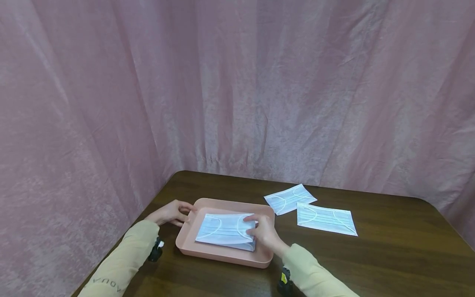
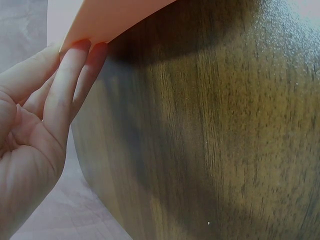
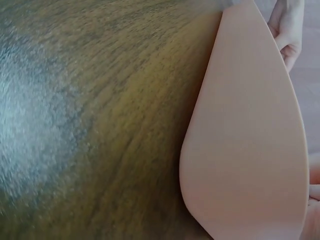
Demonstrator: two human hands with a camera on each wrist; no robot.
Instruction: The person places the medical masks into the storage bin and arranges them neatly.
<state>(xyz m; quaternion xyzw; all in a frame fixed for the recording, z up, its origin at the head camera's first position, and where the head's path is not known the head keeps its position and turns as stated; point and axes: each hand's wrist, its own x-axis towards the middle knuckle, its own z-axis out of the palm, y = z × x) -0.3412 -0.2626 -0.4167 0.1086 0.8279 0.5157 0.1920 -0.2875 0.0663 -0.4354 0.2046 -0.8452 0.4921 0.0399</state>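
We see a pink tray near the front-left corner of the dark wood tabletop, w/ a stack of blue face masks lying flat inside it. Right hand sits on the stack's right end: fingers lie over the top mask, thumb side down at the stack's near-right corner, so it looks like a light hold on the masks, fingers only slightly bent. Left hand is at the tray's far-left corner, outside the rim; in the left wrist view its fingers are straight and their tips touch the tray's edge, not wrapped round it.

Two more masks lie loose on the tabletop to the right of the tray: one just beyond the tray's far-right corner, angled, and another a bit further right, the two nearly touching at a corner.

Edges & room: tray's left side is near the tabletop's left edge, little margin there. Pink curtain hangs right behind the far edge. Right half of the tabletop, past the loose masks, is bare wood. Right wrist view shows only the tray's outer wall against the wood.
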